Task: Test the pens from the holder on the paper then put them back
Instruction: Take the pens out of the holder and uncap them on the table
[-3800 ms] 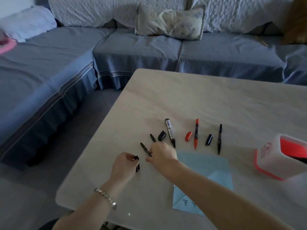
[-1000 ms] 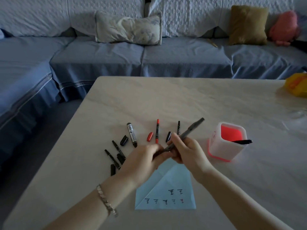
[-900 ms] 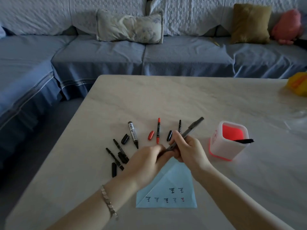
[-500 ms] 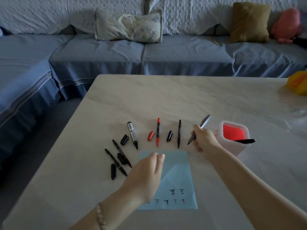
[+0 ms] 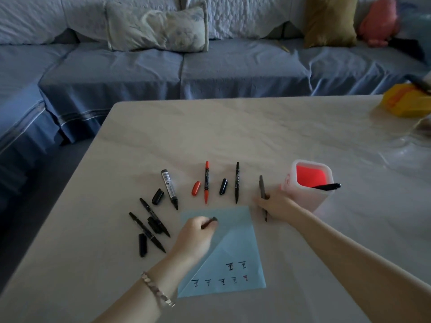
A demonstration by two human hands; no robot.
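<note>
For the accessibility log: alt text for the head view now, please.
A person's right hand holds a grey pen beside a blue paper bearing test marks, while the left hand pinches a dark cap over it. Five other pens and loose caps lie on the table; one black pen leans in the holder.

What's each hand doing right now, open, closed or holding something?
Left hand: closed on a dark pen cap.
Right hand: closed on a grey pen.
</note>
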